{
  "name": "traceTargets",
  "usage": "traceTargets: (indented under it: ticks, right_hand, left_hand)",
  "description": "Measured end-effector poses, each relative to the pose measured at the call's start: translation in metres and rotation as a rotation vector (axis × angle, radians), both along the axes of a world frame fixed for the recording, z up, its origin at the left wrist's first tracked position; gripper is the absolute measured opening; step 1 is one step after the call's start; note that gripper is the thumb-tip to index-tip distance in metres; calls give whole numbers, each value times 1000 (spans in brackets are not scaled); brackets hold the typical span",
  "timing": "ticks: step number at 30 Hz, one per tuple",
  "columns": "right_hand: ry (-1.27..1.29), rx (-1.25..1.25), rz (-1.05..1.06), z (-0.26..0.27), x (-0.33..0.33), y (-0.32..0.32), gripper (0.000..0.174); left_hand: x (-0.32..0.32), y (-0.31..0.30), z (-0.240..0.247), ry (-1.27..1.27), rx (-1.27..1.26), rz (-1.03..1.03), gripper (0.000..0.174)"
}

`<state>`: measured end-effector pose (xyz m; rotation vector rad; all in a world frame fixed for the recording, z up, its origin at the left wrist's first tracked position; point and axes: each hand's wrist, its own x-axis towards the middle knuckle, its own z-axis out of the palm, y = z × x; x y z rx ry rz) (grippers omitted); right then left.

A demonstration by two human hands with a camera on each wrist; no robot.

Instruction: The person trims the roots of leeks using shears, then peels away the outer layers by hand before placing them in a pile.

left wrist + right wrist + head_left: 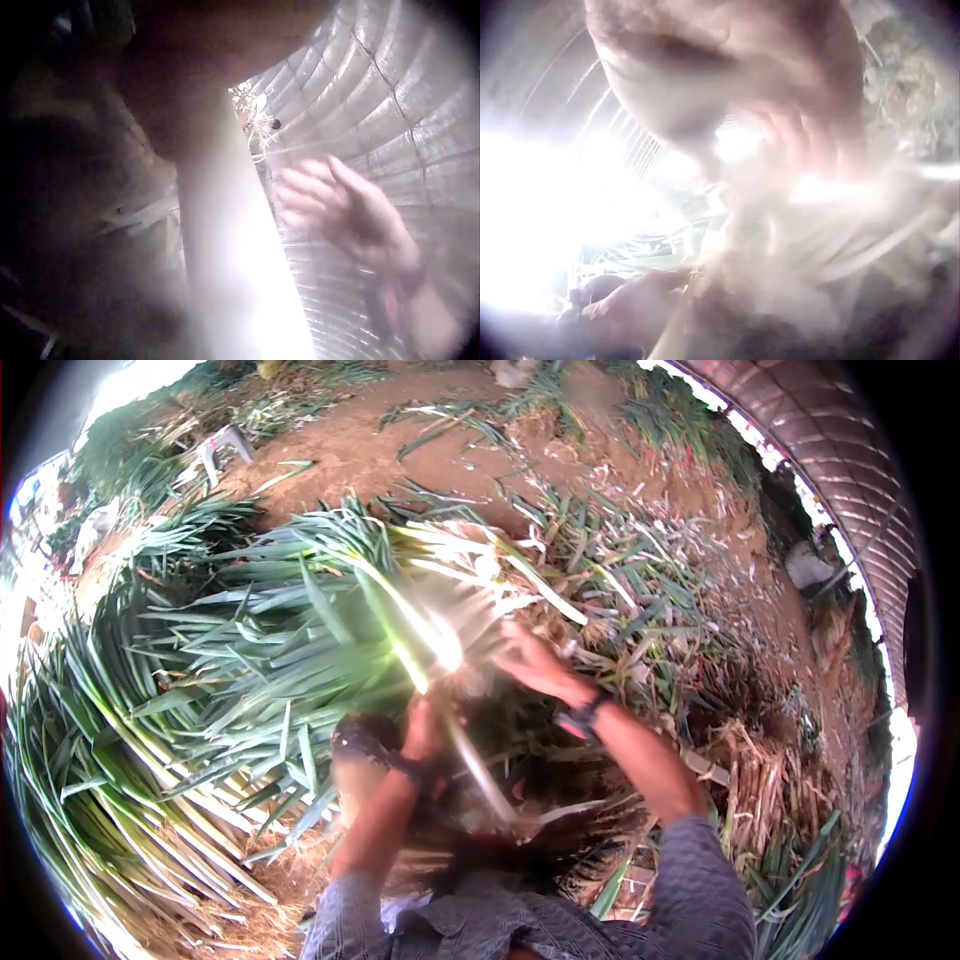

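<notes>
My left hand (424,728) grips a long green onion (408,660) by its pale stalk. Its green leaves fan out away from me, blurred by motion. In the left wrist view the white stalk (232,247) runs close past the camera, with thin roots (259,124) behind it. My right hand (535,660) is beside the stalk, to its right; its fingers are loosely extended in the left wrist view (345,214). Blurred pale strands show below the right hand (780,67) in the right wrist view.
Many green onions (130,730) lie heaped on the left, leaves pointing away. Peeled leaves and scraps (640,580) litter the ground to the right, beside a dry brown heap (770,790). A small grey stool (225,448) stands at the far left on bare soil (350,450).
</notes>
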<state>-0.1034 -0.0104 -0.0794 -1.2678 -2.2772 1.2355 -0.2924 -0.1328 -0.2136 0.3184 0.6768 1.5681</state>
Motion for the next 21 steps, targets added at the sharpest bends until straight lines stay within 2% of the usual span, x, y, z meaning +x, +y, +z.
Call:
traceTargets:
  ticks: [1,2,3,4,5,7,8,9,10,11,12,13,15,16,17,18,20,21]
  right_hand:
    - [68,4,5,-60,-30,30,82]
    - [215,-147,11,-81,-58,37,82]
    - [237,-84,95,-95,-84,41,73]
    - [213,-216,126,-82,-98,29,65]
    - [182,-346,155,-68,-106,18,57]
    - [76,-205,132,-26,-108,-14,47]
    - [20,-130,118,-17,-104,-25,42]
    - [171,40,132,-26,-87,-43,39]
    - [228,16,203,0,-72,-72,36]
    - [154,182,246,0,-54,-93,31]
    - [81,352,277,0,-36,-113,28]
    - [-5,426,245,-12,-20,-128,31]
    - [-112,398,233,-51,9,-149,27]
    - [-233,322,288,-45,14,-162,28]
    - [-69,466,284,-44,13,-172,27]
    - [-23,465,284,-57,19,-175,25]
    - [86,30,211,-59,30,-183,21]
    - [152,-378,144,-37,33,-185,19]
  left_hand:
    - [-1,-5,-6,-25,48,-35,33]
    - [-3,-7,-8,57,-52,-70,33]
    - [-5,-11,-9,134,-161,-107,34]
    - [-6,-16,6,31,-209,-119,33]
    - [-8,-23,16,89,-275,-99,35]
    - [-17,-24,-13,161,-235,-118,40]
    - [-20,-22,-24,179,-101,-57,44]
    - [-20,-23,-34,195,30,2,48]
    - [-17,-25,-41,210,156,50,53]
    - [-9,-20,30,-48,-165,122,64]
    - [-9,-18,50,-145,-115,139,66]
    - [-9,-13,57,-243,-61,151,68]
    - [-7,-1,42,-85,-106,116,67]
    - [-6,3,28,137,-106,98,52]
    - [-1,10,9,122,-217,112,36]
    - [-1,5,19,102,-179,77,30]
    - [0,4,33,73,-171,54,21]
    - [-4,11,21,41,-45,9,18]
